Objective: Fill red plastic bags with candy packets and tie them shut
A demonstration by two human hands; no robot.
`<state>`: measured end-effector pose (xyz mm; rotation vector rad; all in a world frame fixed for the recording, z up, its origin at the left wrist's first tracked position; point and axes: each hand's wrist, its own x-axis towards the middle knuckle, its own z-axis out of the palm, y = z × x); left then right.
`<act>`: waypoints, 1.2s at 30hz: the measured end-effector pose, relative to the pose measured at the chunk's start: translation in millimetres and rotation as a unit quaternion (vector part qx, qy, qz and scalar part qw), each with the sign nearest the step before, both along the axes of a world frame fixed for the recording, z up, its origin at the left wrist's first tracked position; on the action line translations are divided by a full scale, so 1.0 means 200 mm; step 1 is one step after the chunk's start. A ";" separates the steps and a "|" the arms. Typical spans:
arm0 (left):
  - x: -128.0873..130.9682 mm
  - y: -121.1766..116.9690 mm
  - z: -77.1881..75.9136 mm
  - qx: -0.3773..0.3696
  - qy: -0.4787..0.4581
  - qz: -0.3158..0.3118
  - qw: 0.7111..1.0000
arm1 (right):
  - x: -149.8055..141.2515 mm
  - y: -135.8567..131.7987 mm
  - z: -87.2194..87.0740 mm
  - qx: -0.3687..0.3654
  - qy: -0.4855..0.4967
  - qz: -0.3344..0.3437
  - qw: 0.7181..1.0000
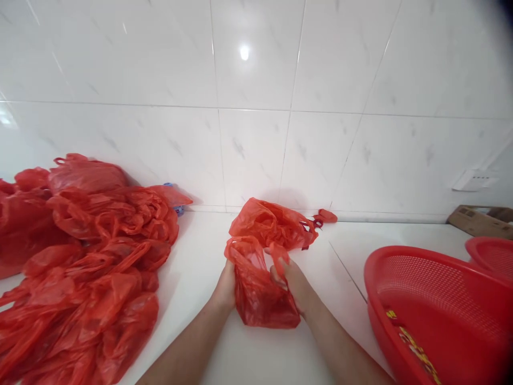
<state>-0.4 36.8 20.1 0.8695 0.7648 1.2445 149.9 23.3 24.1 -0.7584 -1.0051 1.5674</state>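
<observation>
Between my two hands is a thin red plastic bag [266,302], its handles up and its top loosely gathered. My left hand [228,283] grips the bag's left side, with most of its fingers hidden behind the plastic. On the right, my right hand [294,283] has its fingers curled round the handle and upper side. The bag's lower part looks darker and flat-bottomed; what is inside, if anything, I cannot make out. Just behind it, a second crumpled red plastic bag [268,222] lies against the wall.
A large heap of red plastic bags [108,278] covers the left side of the white table [192,256]. To the right stands a red perforated basket [377,289] with yellow print inside. Farther back are another red basket [489,246] and a cardboard box [473,219]. A tiled wall [256,155] closes the back.
</observation>
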 end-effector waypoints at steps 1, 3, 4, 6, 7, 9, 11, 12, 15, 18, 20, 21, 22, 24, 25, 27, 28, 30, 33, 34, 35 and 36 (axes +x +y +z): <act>0.00 0.00 0.01 -0.006 -0.012 -0.008 1.000 | -0.01 -0.01 0.01 0.007 -0.014 -0.006 1.000; 0.01 -0.01 0.02 0.010 0.003 0.000 1.000 | -0.05 -0.04 0.04 0.025 -0.028 0.003 0.999; 0.01 -0.02 0.02 0.023 0.019 0.009 0.999 | -0.06 -0.06 0.06 0.038 -0.034 0.018 0.999; 0.01 -0.02 0.01 0.046 0.044 0.017 0.998 | -0.08 -0.09 0.09 0.057 -0.054 0.045 0.996; 0.01 -0.02 0.00 0.055 0.049 0.013 0.997 | -0.09 -0.10 0.10 0.062 -0.068 0.047 0.995; 0.01 -0.02 -0.03 0.070 0.059 0.006 0.996 | -0.11 -0.11 0.10 0.069 -0.091 0.029 0.993; 0.01 -0.02 -0.06 0.077 0.089 0.011 0.993 | -0.11 -0.12 0.09 0.075 -0.106 0.007 0.992; 0.02 -0.03 -0.07 0.078 0.112 0.015 0.991 | -0.12 -0.11 0.08 0.078 -0.111 -0.004 0.991; 0.03 -0.06 -0.08 0.090 0.183 0.036 0.978 | -0.11 -0.08 0.01 0.060 -0.133 -0.046 0.988; 0.04 -0.10 -0.07 0.133 0.224 0.076 0.963 | -0.10 -0.04 -0.06 0.021 -0.136 -0.098 0.986; 0.04 -0.12 -0.04 0.196 0.240 0.077 0.948 | -0.08 -0.02 -0.08 0.013 -0.119 -0.106 0.987; 0.04 -0.13 -0.03 0.234 0.245 0.074 0.938 | -0.07 -0.02 -0.07 0.023 -0.112 -0.104 0.988; 0.05 -0.14 -0.02 0.267 0.249 0.070 0.928 | -0.07 -0.02 -0.07 0.037 -0.108 -0.101 0.988; 0.06 -0.15 0.00 0.296 0.258 0.069 0.917 | -0.06 -0.03 -0.05 0.064 -0.114 -0.094 0.987; 0.06 -0.16 0.01 0.293 0.261 0.074 0.917 | -0.06 -0.04 -0.04 0.071 -0.120 -0.089 0.986; 0.07 -0.15 0.00 0.258 0.265 0.086 0.925 | -0.05 -0.04 -0.04 0.058 -0.127 -0.062 0.988; 0.07 -0.14 0.00 0.234 0.264 0.093 0.931 | -0.04 -0.04 -0.04 0.045 -0.122 -0.039 0.991; 0.07 -0.12 -0.03 0.186 0.255 0.101 0.944 | -0.01 -0.04 -0.05 0.019 -0.079 0.021 0.996; 0.05 -0.09 -0.08 0.141 0.241 0.096 0.955 | 0.03 -0.02 -0.05 -0.017 0.023 0.088 0.996; 0.04 -0.08 -0.09 0.135 0.238 0.097 0.957 | 0.04 -0.02 -0.05 -0.032 0.052 0.095 0.994; 0.04 -0.08 -0.11 0.129 0.237 0.101 0.958 | 0.05 -0.01 -0.05 -0.050 0.072 0.097 0.991; 0.03 -0.07 -0.12 0.123 0.236 0.104 0.958 | 0.06 -0.01 -0.05 -0.067 0.085 0.093 0.990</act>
